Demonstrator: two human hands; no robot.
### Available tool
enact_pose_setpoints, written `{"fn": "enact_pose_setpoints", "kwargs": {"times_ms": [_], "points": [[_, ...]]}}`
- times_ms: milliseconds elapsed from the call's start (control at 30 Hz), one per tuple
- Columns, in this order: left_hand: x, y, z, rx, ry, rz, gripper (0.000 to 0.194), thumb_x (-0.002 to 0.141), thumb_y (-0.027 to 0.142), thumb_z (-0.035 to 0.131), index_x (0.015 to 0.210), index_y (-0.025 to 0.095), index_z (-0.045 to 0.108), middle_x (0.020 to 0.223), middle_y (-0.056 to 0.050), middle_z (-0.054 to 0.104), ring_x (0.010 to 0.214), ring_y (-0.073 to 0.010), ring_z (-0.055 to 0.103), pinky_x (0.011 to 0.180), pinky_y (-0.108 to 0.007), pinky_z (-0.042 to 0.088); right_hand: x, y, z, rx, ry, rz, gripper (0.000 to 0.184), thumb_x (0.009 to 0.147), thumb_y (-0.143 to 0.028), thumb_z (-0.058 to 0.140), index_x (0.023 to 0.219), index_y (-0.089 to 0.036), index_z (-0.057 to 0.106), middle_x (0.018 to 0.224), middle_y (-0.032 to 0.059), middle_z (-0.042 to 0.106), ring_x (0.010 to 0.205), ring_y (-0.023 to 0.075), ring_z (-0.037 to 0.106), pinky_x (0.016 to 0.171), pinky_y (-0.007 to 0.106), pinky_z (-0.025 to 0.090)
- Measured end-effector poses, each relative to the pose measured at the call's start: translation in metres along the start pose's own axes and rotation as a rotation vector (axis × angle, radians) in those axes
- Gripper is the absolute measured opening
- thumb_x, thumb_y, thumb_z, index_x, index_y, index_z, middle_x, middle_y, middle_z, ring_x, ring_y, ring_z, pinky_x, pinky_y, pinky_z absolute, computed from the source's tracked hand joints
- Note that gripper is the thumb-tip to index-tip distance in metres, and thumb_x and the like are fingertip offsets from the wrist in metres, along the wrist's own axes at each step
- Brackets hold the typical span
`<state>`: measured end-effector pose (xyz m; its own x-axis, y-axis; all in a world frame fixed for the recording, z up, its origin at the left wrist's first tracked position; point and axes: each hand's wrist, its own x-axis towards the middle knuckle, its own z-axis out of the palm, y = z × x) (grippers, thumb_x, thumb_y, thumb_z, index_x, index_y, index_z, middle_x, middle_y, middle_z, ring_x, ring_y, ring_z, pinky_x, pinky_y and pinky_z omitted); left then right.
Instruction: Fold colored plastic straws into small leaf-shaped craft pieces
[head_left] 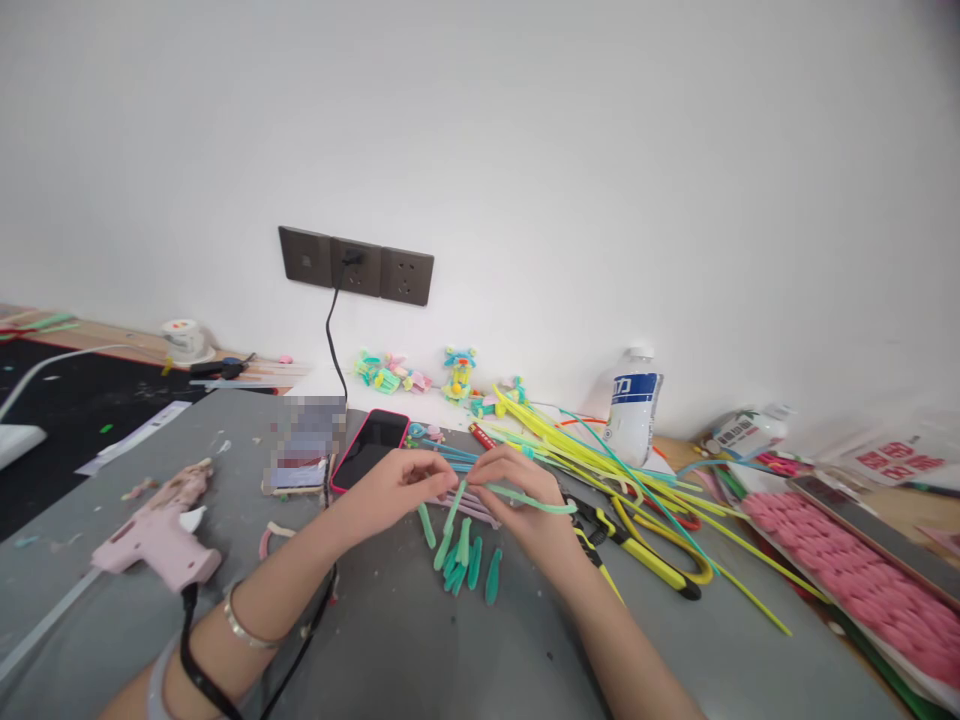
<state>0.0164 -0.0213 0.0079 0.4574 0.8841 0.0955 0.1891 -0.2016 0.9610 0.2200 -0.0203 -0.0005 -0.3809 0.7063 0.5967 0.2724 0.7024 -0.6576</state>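
Note:
A light green pipe cleaner (450, 525) is bent between my hands, one part hanging down and the other running right across my right palm. My right hand (517, 500) pinches it with thumb and fingers. The fingertips of my left hand (409, 490) are pressed together at its bend, partly hiding the contact. Just below, several folded green and teal pipe cleaner pieces (474, 562) lie on the grey mat (405, 650). Lilac pipe cleaners (480, 507) rest behind my fingers.
A pink glue gun (161, 540) lies left, its black cord under my left arm. A phone (371, 450) lies behind my left hand. Yellow-handled pliers (645, 555), long yellow pipe cleaners (585, 450) and a white bottle (634, 405) are right. Small fuzzy figures (459, 375) stand by the wall.

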Motion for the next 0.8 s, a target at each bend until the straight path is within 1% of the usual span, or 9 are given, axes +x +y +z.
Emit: {"fn": "enact_pose_setpoints", "kwargs": {"times_ms": [133, 233, 367, 467, 633, 800], "points": [[0.000, -0.005, 0.006, -0.149, -0.057, -0.077, 0.025, 0.083, 0.042, 0.065, 0.078, 0.018, 0.064, 0.060, 0.006, 0.046, 0.050, -0.0083, 0.038, 0.048, -0.020, 0.030, 0.000, -0.001, 0.001, 0.023, -0.014, 0.010, 0.009, 0.087, -0.021, 0.065, 0.083, -0.024, 0.073, 0.085, 0.0070, 0.068, 0.081, 0.0219, 0.065, 0.072, 0.035, 0.051], [-0.001, -0.007, 0.009, -0.275, -0.091, -0.125, 0.025, 0.084, 0.041, 0.065, 0.077, 0.018, 0.059, 0.058, 0.007, 0.042, 0.048, -0.0072, 0.034, 0.047, -0.020, 0.026, 0.000, -0.003, 0.003, 0.076, 0.003, 0.028, 0.008, 0.086, -0.020, 0.066, 0.084, -0.024, 0.072, 0.084, 0.0061, 0.068, 0.082, 0.0219, 0.065, 0.073, 0.036, 0.051], [-0.003, -0.003, 0.011, -0.396, -0.085, -0.155, 0.029, 0.081, 0.041, 0.069, 0.073, 0.018, 0.054, 0.057, 0.008, 0.042, 0.048, -0.0061, 0.032, 0.047, -0.020, 0.025, -0.001, -0.005, 0.005, 0.159, 0.040, 0.050, 0.007, 0.086, -0.018, 0.065, 0.081, -0.023, 0.067, 0.082, 0.0043, 0.067, 0.081, 0.0208, 0.063, 0.075, 0.035, 0.050], [-0.003, -0.001, 0.011, -0.478, -0.079, -0.165, 0.032, 0.079, 0.041, 0.072, 0.070, 0.018, 0.051, 0.058, 0.008, 0.039, 0.049, -0.0057, 0.032, 0.047, -0.020, 0.023, -0.002, -0.006, 0.007, 0.154, 0.055, 0.049, 0.008, 0.086, -0.017, 0.065, 0.080, -0.022, 0.065, 0.081, 0.0043, 0.066, 0.079, 0.0200, 0.063, 0.073, 0.034, 0.050], [-0.003, 0.001, 0.012, -0.554, -0.016, -0.133, 0.031, 0.079, 0.039, 0.073, 0.071, 0.017, 0.053, 0.061, 0.006, 0.042, 0.053, -0.0063, 0.034, 0.049, -0.020, 0.025, -0.006, -0.008, 0.009, 0.073, 0.083, -0.054, 0.010, 0.086, -0.012, 0.063, 0.081, -0.020, 0.062, 0.084, 0.0044, 0.064, 0.077, 0.0177, 0.062, 0.069, 0.031, 0.048], [-0.004, 0.003, 0.017, -0.629, 0.084, -0.109, 0.030, 0.079, 0.036, 0.073, 0.070, 0.016, 0.053, 0.063, 0.005, 0.044, 0.055, -0.0064, 0.036, 0.050, -0.019, 0.028, -0.009, -0.012, 0.014, -0.004, 0.086, -0.068, 0.011, 0.087, -0.010, 0.062, 0.084, -0.020, 0.064, 0.085, 0.0055, 0.065, 0.080, 0.0181, 0.063, 0.071, 0.031, 0.049]]}}
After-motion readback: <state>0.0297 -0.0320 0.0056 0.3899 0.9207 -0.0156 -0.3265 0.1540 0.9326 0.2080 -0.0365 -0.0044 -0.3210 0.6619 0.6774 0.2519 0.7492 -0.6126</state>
